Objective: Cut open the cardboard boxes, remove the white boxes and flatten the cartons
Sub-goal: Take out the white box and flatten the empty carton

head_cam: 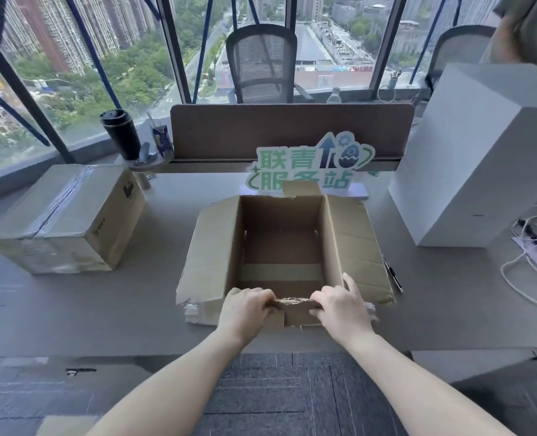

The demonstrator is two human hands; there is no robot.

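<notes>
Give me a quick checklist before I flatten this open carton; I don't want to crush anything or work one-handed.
1. Open carton emptied: ok, only its bare bottom shows.
2. White box out of the way: ok, it stands apart at the right.
3. Both hands on the near flap: ok, left hand and right hand grip it.
4. Bottom tape cut: cannot tell.
5. Sealed carton clear of it: ok, apart at the left.

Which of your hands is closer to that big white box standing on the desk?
The right hand. It grips the near edge of the open carton, on the side where the white box stands. The left hand grips the same edge further from it.
</notes>
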